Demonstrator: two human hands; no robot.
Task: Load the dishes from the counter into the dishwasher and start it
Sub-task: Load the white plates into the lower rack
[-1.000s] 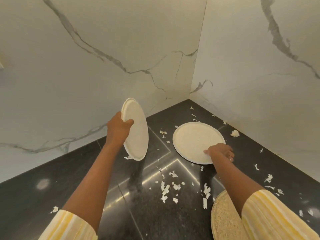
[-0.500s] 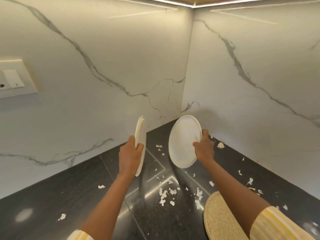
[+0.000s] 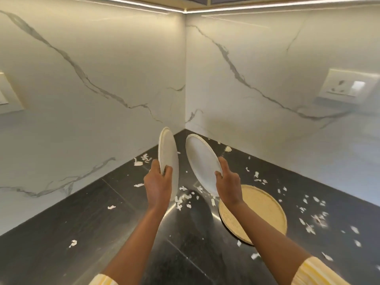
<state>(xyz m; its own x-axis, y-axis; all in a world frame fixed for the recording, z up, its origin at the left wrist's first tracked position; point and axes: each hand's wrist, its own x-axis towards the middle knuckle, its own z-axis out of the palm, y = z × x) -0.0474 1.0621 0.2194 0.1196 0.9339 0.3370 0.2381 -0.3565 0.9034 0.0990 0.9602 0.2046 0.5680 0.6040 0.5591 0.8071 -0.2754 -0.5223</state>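
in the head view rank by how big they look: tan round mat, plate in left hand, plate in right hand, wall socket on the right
1. tan mat, broadest disc.
2. right plate.
3. left plate, seen nearly edge-on, so it may match the right plate.
4. wall socket, though it is farther away, so unsure.

The left hand (image 3: 158, 183) is gripping a plain white plate (image 3: 169, 159), and the right hand (image 3: 229, 183) is gripping a second white plate (image 3: 201, 161) of the same unpatterned finish. Below both hands a glossy black surface (image 3: 82, 212) is showing faint speckling, pale thin seam lines and scattered white scraps (image 3: 182, 199), while under the right wrist a straw-yellow woven mat (image 3: 265, 208) is lying. Beyond the hands the walls (image 3: 92, 68) are showing white marble with grey veins, and both sleeves (image 3: 314, 272) are showing yellow and white stripes.
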